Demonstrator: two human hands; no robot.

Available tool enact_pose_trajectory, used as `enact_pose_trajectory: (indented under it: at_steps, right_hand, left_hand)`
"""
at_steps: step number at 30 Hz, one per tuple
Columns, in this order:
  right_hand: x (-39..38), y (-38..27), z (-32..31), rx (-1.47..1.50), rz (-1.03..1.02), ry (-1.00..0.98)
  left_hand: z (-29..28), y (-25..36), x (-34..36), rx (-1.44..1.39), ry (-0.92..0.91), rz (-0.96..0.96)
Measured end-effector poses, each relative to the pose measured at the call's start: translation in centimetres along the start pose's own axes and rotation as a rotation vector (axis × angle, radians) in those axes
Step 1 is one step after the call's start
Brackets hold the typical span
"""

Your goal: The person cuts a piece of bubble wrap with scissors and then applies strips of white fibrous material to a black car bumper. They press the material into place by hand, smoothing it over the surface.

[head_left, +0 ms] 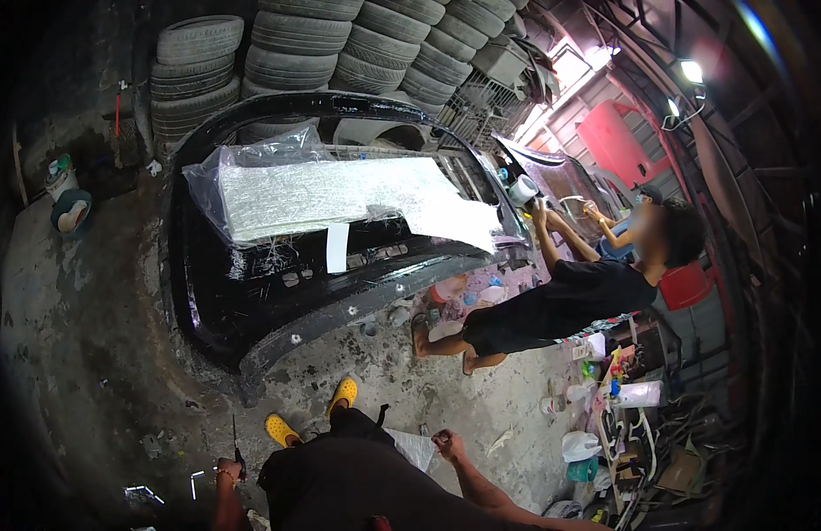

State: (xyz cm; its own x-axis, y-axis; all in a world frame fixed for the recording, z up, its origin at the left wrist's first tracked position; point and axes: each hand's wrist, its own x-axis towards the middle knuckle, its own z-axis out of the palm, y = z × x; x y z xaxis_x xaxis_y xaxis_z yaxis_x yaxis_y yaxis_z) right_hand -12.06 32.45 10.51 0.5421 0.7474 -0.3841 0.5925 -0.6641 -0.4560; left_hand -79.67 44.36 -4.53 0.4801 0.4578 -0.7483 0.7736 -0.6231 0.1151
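Observation:
At the lower left, my left hand (pixel 230 471) is closed around a slim dark pointed tool (pixel 237 441), its tip directed away from me; whether it is scissors is too small to tell. My right hand (pixel 447 445), low beside my body, pinches the corner of a whitish piece of fiberglass mat (pixel 413 450) that hangs partly behind my dark clothing. In front of me lies a large glossy black mold (pixel 251 311). Across it rest a big whitish sheet of fiberglass mat (pixel 322 190), clear plastic film (pixel 207 190) and a small white strip (pixel 338 248).
To the right, a person in black (pixel 552 296) stands beside the mold, with another person (pixel 618 237) beyond. Stacked tyres (pixel 300 44) line the back. Buckets (pixel 71 212) stand at far left. A cluttered shelf (pixel 618 416) fills the lower right.

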Motion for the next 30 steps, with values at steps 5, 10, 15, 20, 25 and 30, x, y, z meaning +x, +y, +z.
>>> enact_pose_trajectory:
  at_steps: [5, 10, 15, 20, 25, 30]
  right_hand:
    - [0.3, -2.3, -1.3, 0.021, 0.04, -0.109]
    - [7.0, -1.2, -3.7, 0.129, -0.047, -0.174]
    - [19.5, 0.0, -4.1, 0.784, 0.056, -0.398]
    - [30.8, -5.1, -3.3, 0.922, 0.141, -0.653]
    - [36.0, -15.1, -2.2, 0.034, -0.577, -0.83]
    - [44.0, -17.7, 4.5, -0.445, -1.08, -1.002]
  left_hand:
    - [0.2, 0.3, -0.4, -0.062, 0.038, -0.021]
    - [0.5, 3.1, -1.5, -0.286, 0.103, -0.174]
    - [1.9, 8.0, -1.4, -0.567, 0.432, -0.549]
    - [-4.7, 14.2, -0.5, -1.369, 0.306, -1.001]
    - [-7.0, 28.3, 1.4, -1.999, 0.246, -1.324]
    - [-9.6, 41.6, 8.3, -1.936, 0.476, -1.755]
